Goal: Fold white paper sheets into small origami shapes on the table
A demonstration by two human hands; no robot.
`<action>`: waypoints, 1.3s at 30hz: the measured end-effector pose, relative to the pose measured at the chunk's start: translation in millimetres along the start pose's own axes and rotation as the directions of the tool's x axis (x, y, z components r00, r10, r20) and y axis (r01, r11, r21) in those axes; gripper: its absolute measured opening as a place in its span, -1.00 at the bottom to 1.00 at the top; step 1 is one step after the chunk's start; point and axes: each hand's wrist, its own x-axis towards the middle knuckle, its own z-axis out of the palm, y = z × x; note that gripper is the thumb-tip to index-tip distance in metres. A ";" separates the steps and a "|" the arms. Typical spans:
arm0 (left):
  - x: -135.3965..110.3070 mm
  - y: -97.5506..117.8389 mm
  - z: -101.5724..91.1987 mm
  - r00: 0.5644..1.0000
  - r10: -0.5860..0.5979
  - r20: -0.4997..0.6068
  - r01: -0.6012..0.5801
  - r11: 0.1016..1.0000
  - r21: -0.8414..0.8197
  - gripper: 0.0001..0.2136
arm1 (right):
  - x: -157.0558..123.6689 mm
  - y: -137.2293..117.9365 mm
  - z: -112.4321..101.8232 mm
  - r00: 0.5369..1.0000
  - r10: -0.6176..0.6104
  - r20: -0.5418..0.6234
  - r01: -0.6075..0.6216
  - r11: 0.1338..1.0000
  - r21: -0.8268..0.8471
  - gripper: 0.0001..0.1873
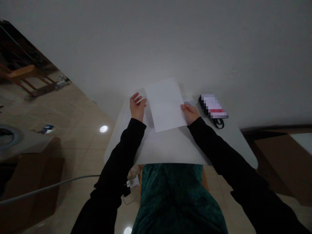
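A white sheet of paper (166, 104) lies, slightly turned, on a small white table (175, 148) pushed against a white wall. My left hand (137, 106) rests just off the sheet's left edge, fingers spread and stretched out, holding nothing. My right hand (189, 112) sits at the sheet's right edge with its fingers curled onto the paper, pinching or pressing that edge. Both arms are in black sleeves.
A black object with a pixelated top and a looped black cord (214, 110) lies on the table right of the paper. A grey cable (48, 187) crosses the tiled floor at left. Wooden furniture (23, 76) stands far left, a brown box (31, 175) nearer.
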 end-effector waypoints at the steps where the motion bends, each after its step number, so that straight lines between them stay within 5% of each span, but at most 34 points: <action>1: 2.3 6.5 -5.2 0.988 0.132 -0.077 -0.126 0.989 0.080 -0.55 | 0.6 -0.7 -1.8 0.999 0.007 0.034 -0.007 1.000 -0.012 -0.40; 4: 1.0 30.7 -18.4 0.875 0.477 -0.082 -0.434 0.848 0.304 -0.71 | -2.8 -3.2 -1.4 0.994 0.026 0.106 -0.018 0.997 -0.071 -0.42; 7: -7.9 47.2 -21.9 0.774 0.625 0.104 -0.609 0.688 0.394 -0.84 | -8.1 -2.0 2.5 0.990 0.042 0.138 -0.019 0.987 -0.161 -0.44; 10: -18.3 46.1 -12.9 0.685 0.535 0.495 -0.724 0.574 0.382 -0.78 | -10.5 0.3 4.3 0.916 0.103 0.388 -0.001 0.967 -0.253 -0.44; 12: -25.1 37.0 -2.4 0.559 0.363 0.746 -0.777 0.544 0.317 -0.73 | -11.1 -0.7 4.0 0.844 0.094 0.528 0.094 0.944 -0.318 -0.45; 15: -33.3 18.5 11.7 0.439 0.183 0.880 -0.768 0.585 0.261 -0.70 | -12.0 -6.5 1.6 0.810 0.054 0.584 0.220 0.895 -0.388 -0.47; 17: -35.2 7.9 16.2 0.439 0.140 0.887 -0.719 0.646 0.254 -0.72 | -11.8 -10.8 -1.7 0.796 0.054 0.602 0.242 0.884 -0.399 -0.51; 20: -30.7 -1.4 15.2 0.521 0.137 0.843 -0.650 0.704 0.287 -0.73 | -8.0 -13.6 -9.1 0.779 0.048 0.625 0.244 0.896 -0.372 -0.57; 25: -6.7 -6.0 -0.1 0.590 0.114 0.799 -0.596 0.730 0.336 -0.75 | 4.8 -8.9 -20.4 0.889 -0.132 0.439 0.316 0.869 -0.380 -0.69; 31: 5.5 -11.7 -14.6 0.742 0.206 0.638 -0.628 0.547 0.554 -0.80 | 10.8 0.3 -24.9 0.925 -0.199 0.325 0.345 0.798 -0.493 -0.85; 33: -4.6 -10.8 -7.3 0.723 0.278 0.633 -0.675 0.484 0.558 -0.84 | 9.9 2.7 -24.0 0.918 -0.204 0.339 0.368 0.753 -0.546 -0.86; 35: -19.1 -7.6 5.0 0.627 0.287 0.724 -0.756 0.451 0.475 -0.83 | 8.7 4.0 -22.5 0.896 -0.209 0.391 0.410 0.726 -0.552 -0.86; 37: -33.5 -2.2 17.6 0.529 0.174 0.831 -0.800 0.430 0.419 -0.77 | 8.0 3.9 -21.6 0.872 -0.203 0.445 0.444 0.713 -0.543 -0.86; 39: -44.4 5.0 26.4 0.526 0.039 0.850 -0.780 0.421 0.463 -0.72 | 7.7 2.3 -21.5 0.873 -0.174 0.456 0.440 0.686 -0.579 -0.86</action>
